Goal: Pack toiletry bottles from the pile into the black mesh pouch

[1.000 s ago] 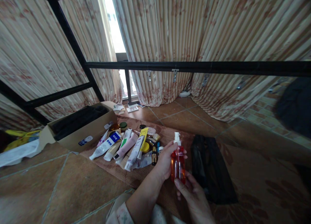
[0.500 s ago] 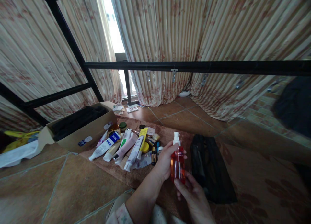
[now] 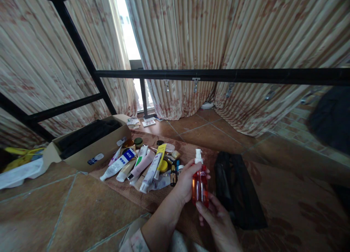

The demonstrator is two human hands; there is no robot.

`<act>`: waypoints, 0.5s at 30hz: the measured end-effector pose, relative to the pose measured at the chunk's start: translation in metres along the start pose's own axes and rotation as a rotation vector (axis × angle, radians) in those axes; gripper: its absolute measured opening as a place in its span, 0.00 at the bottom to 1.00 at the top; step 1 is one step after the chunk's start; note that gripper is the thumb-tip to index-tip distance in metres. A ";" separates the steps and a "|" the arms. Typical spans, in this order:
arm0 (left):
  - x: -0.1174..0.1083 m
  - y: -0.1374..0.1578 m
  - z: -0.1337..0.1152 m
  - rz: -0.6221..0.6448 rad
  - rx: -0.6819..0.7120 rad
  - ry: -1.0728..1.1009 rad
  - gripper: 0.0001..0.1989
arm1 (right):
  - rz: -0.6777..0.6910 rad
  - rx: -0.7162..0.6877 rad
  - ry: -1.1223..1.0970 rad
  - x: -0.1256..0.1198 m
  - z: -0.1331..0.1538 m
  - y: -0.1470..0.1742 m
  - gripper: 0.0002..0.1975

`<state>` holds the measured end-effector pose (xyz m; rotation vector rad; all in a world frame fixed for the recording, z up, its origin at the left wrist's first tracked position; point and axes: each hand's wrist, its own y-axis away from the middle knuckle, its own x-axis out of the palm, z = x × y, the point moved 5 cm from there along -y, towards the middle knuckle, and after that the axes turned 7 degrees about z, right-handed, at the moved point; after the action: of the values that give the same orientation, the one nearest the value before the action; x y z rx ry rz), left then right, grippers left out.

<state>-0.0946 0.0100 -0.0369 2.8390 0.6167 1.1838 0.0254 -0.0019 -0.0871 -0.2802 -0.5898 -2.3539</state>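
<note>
A clear pump bottle of orange-red liquid with a white pump top stands upright between my hands. My left hand is wrapped round its upper part, thumb near the shoulder of the bottle. Lower down, my right hand grips the base, with the thumb in front and the fingers behind. To the left lies a pile of toiletries on a brown cloth: a blue-and-white tube, a pink tube, a yellow box and a small dark bottle. Right of my hands rests a black mesh pouch.
A cardboard box holding black fabric stands at the left. Behind it runs a black metal frame with small clips, in front of striped curtains. Papers lie on the tiled floor; a yellow item is far left.
Almost nothing differs; the bottle has turned very slightly in my hands, shifting its printed label.
</note>
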 end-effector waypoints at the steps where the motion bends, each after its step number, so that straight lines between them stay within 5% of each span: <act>1: 0.000 0.000 0.000 -0.001 -0.002 0.001 0.24 | -0.002 -0.002 0.000 0.001 0.001 0.000 0.30; 15: -0.001 0.000 0.001 -0.004 0.001 0.003 0.22 | -0.050 -0.019 0.008 0.000 0.003 0.003 0.30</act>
<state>-0.0947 0.0104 -0.0380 2.8357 0.6227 1.1883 0.0273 -0.0027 -0.0838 -0.2669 -0.5768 -2.4083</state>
